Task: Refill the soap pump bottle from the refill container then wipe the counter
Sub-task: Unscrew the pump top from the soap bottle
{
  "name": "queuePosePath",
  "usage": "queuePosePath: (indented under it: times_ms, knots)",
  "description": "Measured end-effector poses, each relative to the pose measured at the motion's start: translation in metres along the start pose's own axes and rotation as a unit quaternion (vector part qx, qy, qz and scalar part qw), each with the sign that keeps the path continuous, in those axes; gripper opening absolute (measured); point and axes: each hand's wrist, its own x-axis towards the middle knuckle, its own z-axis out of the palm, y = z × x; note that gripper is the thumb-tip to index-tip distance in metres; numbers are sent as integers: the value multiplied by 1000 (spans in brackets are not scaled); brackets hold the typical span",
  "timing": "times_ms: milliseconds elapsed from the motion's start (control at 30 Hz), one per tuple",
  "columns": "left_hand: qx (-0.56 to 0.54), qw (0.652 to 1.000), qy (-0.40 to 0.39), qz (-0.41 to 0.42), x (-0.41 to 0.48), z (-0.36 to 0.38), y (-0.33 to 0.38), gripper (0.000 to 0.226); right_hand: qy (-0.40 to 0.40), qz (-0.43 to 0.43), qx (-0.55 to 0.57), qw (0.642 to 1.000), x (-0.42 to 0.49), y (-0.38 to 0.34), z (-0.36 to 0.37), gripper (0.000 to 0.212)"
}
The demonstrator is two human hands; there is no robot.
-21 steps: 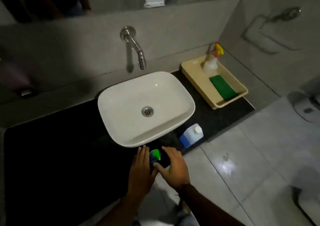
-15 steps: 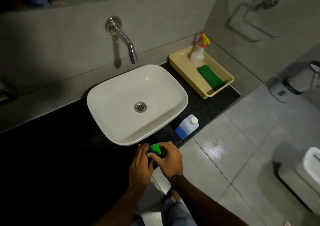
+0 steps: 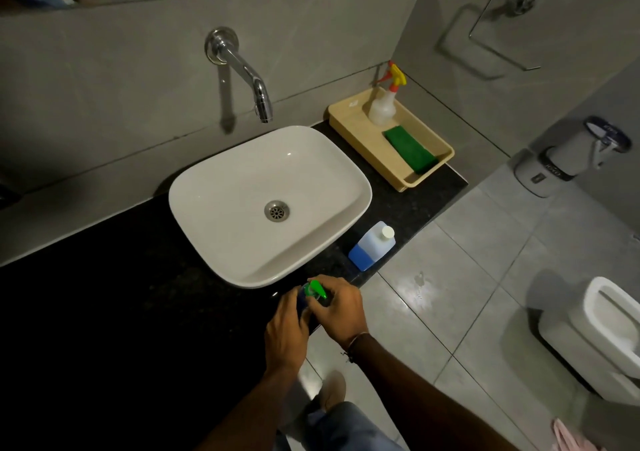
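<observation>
Left hand [image 3: 289, 326] closed around soap pump bottle [image 3: 304, 300] body; green pump head [image 3: 318, 288] gripped by right hand [image 3: 341, 312], at desk [image 3: 121, 312] edge.

Person's arms and lower body, seen from above.
Both forearms bare; thin cord bracelet [image 3: 356, 341] on right wrist; blue denim trousers [image 3: 341, 428]; light-coloured shoe [image 3: 333, 390].
</observation>
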Motion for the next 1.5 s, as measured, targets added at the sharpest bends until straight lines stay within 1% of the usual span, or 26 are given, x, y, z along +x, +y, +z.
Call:
queuePosePath:
  times_ms: [100, 167, 233, 300, 400, 467, 567, 700, 800, 867, 933, 1033, 1100, 1200, 1267, 1367, 1433, 1500]
  knots:
    - [13, 1000, -10, 8, 1, -3, -2, 52, -29, 19, 39, 999, 3, 0, -3, 62]
    - [13, 1000, -21, 11, 1, -3, -3, 52, -19, 26, 54, 998, 4, -2, -3, 78]
    - [13, 1000, -22, 12, 1, -4, -3, 50, -1, 33, 53, 998, 6, -7, -2, 76]
    - [14, 1000, -19, 15, 3, -4, -3, 48, -3, 43, 70, 997, 8, -8, -2, 71]
    - [19, 999, -16, 30, 4, -5, -4, 52, -34, 28, 99, 994, 3, -2, -2, 85]
    - [25, 999, -18, 34, 4, -5, -5, 54, -35, 29, 99, 994, -2, -1, -2, 95]
    - [12, 999, -16, 25, 4, -5, -6, 53, 6, 76, 99, 992, -5, -5, -1, 94]
    - [13, 999, -14, 35, 5, -5, -5, 52, -3, 84, 129, 988, -5, -3, -3, 88]
    - [20, 999, -17, 40, 5, -6, -5, 54, -16, 85, 151, 985, -7, -3, -6, 102]
    - [21, 999, -17, 42, 5, -5, -6, 55, 1, 102, 158, 982, -7, -7, -6, 107]
    - [20, 999, -14, 43, 5, -4, -7, 53, 16, 110, 153, 982, -5, -10, -4, 102]
    - [23, 999, -10, 45, 7, -4, -7, 52, 5, 97, 166, 981, -5, -8, -3, 93]
    - [27, 999, -10, 46, 9, -5, -6, 52, -7, 88, 161, 983, -8, -9, -4, 96]
    - [30, 998, -15, 48, 8, -5, -7, 55, 13, 106, 152, 983, -11, -12, -4, 105]
    - [29, 998, -15, 46, 9, -4, -7, 56, 19, 109, 146, 983, -9, -13, -3, 101]
    - [27, 998, -12, 48, 10, -4, -8, 53, -1, 100, 153, 983, -8, -13, 0, 88]
    - [25, 998, -18, 49, 11, -5, -9, 52, -9, 104, 168, 980, -11, -13, 1, 90]
    - [27, 998, -20, 53, 11, -5, -10, 52, 3, 115, 171, 979, -12, -12, 2, 97]
